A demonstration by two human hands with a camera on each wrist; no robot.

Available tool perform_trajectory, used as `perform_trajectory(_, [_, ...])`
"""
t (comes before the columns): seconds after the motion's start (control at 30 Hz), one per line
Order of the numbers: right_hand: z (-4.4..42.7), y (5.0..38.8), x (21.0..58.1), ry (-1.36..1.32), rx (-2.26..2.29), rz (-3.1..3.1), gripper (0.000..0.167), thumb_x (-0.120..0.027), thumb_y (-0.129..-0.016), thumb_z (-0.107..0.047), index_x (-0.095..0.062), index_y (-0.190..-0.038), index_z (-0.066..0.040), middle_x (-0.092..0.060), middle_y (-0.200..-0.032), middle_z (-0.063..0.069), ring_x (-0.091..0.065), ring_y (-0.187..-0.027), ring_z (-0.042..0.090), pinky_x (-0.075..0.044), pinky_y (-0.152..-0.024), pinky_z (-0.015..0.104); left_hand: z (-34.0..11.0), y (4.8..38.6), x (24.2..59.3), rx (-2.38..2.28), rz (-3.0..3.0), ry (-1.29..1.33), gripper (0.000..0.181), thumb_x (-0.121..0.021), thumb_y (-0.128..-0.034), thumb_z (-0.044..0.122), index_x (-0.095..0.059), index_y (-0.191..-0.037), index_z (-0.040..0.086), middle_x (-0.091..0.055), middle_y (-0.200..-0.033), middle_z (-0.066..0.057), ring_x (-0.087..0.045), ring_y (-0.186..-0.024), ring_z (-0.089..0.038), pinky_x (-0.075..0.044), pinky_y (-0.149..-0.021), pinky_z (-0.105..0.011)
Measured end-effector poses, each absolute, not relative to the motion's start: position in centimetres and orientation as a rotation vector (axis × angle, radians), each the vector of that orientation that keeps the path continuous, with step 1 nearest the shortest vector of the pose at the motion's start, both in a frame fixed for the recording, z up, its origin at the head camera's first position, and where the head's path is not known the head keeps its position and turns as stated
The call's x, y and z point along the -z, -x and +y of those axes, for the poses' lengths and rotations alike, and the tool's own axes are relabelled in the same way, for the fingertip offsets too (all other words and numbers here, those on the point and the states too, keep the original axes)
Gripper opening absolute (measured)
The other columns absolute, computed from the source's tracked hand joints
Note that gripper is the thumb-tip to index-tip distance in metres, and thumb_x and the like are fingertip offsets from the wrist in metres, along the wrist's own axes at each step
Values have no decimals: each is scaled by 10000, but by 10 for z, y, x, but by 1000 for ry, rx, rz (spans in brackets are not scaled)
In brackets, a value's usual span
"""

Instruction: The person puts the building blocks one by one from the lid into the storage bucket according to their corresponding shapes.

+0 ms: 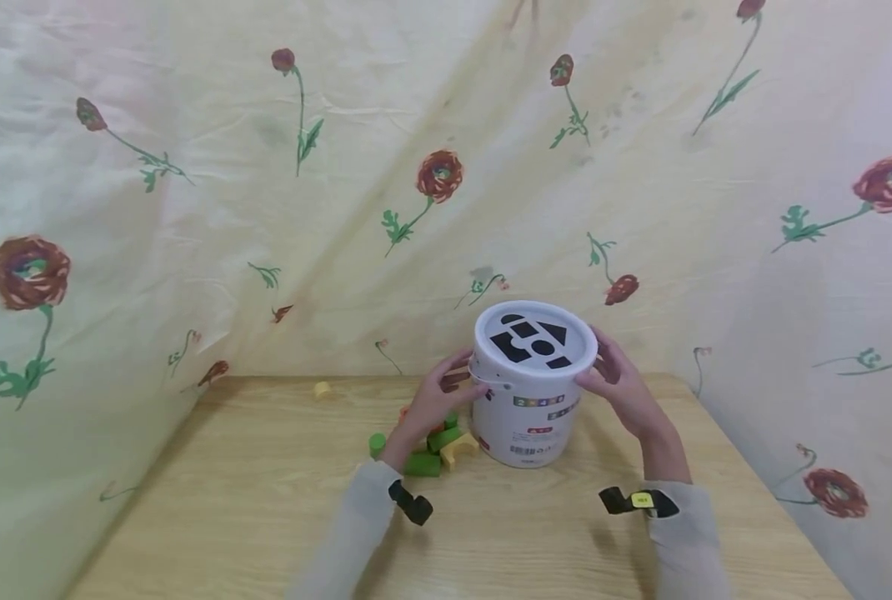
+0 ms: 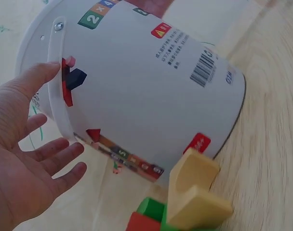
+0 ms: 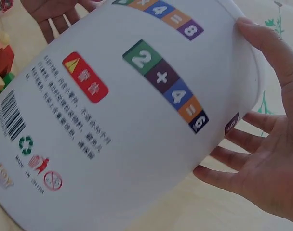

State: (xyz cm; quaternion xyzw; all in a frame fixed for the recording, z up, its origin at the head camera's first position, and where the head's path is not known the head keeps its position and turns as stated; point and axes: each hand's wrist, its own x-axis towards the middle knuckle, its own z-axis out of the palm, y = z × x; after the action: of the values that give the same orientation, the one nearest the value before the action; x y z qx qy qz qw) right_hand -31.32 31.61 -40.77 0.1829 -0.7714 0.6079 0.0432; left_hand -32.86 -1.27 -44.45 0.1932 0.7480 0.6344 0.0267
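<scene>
A white toy bucket [image 1: 517, 429] stands upright on the table, its white lid [image 1: 577, 342] cut with dark shaped holes. At its left side is my left hand [image 1: 434, 400], fingers spread; in the left wrist view the thumb touches the bucket's white handle [image 2: 55, 94] near the rim. My right hand [image 1: 622, 387] is at the opposite side. In the right wrist view its thumb touches the bucket near the rim, and its fairly straight fingers [image 3: 243, 142] lie along the side, their contact partly hidden.
Beside the bucket's left lie several blocks: a green cylinder [image 1: 422, 465], a yellow arch-shaped block [image 1: 459, 450] and some red or orange ones partly behind my left arm. A small yellow block [image 1: 322, 389] sits at the table's back edge. Flowered cloth [image 1: 341, 250] hangs behind the wooden table [image 1: 266, 500].
</scene>
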Motion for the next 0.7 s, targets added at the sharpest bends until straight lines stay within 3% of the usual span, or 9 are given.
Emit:
perform_trajectory(0.2, [312,311,401,-586,-1833,-2342,896,-691,-939,-82,-156,-1644,-223,-190,-1708,91,-100,-1578,402,-156,-1200,696,-35,323,443,-1771,2487,-646,720,-771,-886,454,-467,-1517,287,-502,-1547,-22,-495,-1411,-310,-411,-1145,-544])
perform_trajectory(0.47, [307,311,396,-579,-1738,-2348,968,-751,-886,-75,-163,-1643,-217,-175,-1716,75,-101,-1590,328,-122,-1228,663,-86,309,449,-1508,2697,-756,572,-788,-899,284,-586,-1415,144,-604,-1441,-111,-540,-1349,-342,-398,-1129,-596])
perform_trajectory(0.7, [305,308,392,-529,-1752,-2392,970,-754,-901,-122,-138,-1648,-195,-152,-1719,89,-107,-1572,423,-133,-1208,693,-126,290,450,-1258,2745,-801,554,-810,-873,248,-618,-1366,83,-651,-1340,-123,-567,-1269,-363,-429,-1083,-611])
